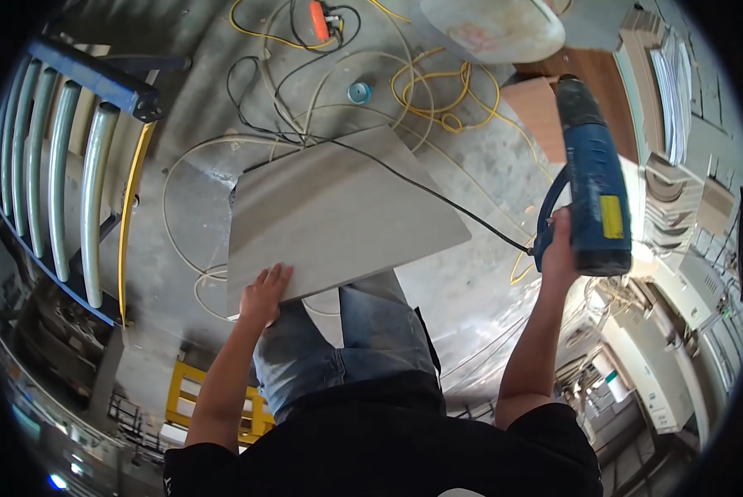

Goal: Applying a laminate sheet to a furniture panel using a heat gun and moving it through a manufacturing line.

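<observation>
A large grey rectangular tile (pixel 338 211) rests across my thighs, tilted, above the concrete floor. My left hand (pixel 265 291) grips its near left edge with the fingers on top. Raised at the right, my right hand (pixel 559 247) is wrapped around the handle of a blue power drill (pixel 593 178), whose dark front end points away from me. The drill's black cord (pixel 438 197) runs from the handle across the tile's far corner to the floor.
Yellow, white and black cables (pixel 425 91) lie tangled on the floor ahead, with an orange plug block (pixel 318 20) and a small blue roll (pixel 359 92). A blue rack of grey pipes (pixel 60 157) stands left. Stacked tiles and boxes (pixel 674 108) fill the right side.
</observation>
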`<state>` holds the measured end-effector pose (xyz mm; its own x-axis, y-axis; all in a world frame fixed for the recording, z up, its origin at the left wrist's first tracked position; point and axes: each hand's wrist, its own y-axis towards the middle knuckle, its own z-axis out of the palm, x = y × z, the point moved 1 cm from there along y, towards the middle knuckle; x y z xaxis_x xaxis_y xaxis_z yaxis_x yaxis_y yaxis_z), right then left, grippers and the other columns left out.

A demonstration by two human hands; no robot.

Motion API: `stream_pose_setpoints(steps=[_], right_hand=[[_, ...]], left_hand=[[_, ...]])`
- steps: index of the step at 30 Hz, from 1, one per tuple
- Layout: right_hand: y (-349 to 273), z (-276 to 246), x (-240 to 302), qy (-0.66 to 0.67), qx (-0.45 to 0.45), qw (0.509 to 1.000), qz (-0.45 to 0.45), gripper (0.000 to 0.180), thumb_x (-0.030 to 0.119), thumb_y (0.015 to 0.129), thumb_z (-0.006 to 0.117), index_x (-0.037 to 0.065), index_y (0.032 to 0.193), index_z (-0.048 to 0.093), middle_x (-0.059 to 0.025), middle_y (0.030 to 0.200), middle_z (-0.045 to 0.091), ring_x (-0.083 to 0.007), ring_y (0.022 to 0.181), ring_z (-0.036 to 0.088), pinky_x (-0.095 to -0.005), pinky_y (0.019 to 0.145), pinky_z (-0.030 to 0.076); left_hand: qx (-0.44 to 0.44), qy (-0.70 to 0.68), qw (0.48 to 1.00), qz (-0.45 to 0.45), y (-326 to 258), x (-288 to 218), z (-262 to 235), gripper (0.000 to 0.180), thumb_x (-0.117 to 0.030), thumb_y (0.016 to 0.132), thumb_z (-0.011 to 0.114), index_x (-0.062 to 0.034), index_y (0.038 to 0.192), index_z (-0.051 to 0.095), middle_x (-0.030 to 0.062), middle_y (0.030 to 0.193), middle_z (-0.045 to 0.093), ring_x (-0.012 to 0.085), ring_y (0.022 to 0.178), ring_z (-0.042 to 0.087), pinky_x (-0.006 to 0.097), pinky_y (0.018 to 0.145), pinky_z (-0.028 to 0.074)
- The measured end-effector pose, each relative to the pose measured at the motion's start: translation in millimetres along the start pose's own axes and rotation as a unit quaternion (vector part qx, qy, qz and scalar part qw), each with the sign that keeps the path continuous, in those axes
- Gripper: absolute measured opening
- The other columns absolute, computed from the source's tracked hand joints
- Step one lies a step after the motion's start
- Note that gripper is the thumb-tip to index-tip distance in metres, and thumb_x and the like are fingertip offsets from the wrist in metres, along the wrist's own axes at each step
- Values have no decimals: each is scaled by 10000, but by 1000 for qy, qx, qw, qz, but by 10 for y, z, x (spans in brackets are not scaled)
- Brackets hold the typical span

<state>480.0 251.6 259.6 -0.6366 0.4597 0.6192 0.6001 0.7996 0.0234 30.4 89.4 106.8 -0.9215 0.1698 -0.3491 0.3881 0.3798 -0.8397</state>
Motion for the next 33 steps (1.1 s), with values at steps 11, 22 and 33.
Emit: stream_pose_setpoints(steps=[11, 22, 33], right_hand=[[-864, -12, -157, 224, 247, 938, 95, 247, 59, 855, 562, -33, 1084, 547, -100, 907, 589, -185, 739, 576, -304, 719, 477], [-1261, 362, 540, 155, 379, 894, -181, 394, 125, 742, 703, 28, 1094, 555, -110, 1056, 571, -256, 968, 558, -391, 824, 455], [-1405, 472, 1139, 268, 571, 776, -24, 499, 53, 573, 739, 23, 1055, 615, -112, 985, 562, -262, 921, 585, -330, 820, 464]], left_hand=[[66, -222, 970, 70, 169, 54, -197, 595, -134, 765, 624, -83, 1321, 417, 169, 1358, 425, 310, 1254, 410, 401, 999, 389], [-112, -919, 371, 73, 10, -1815, -2057, 793, -683, 840, 376, 1, 1230, 468, 138, 1128, 577, 251, 1040, 546, 373, 917, 422], [-227, -911, 310, 147, -454, -1306, -1848, 809, -672, 777, 388, 41, 1150, 465, 167, 904, 574, 264, 885, 546, 432, 876, 416]])
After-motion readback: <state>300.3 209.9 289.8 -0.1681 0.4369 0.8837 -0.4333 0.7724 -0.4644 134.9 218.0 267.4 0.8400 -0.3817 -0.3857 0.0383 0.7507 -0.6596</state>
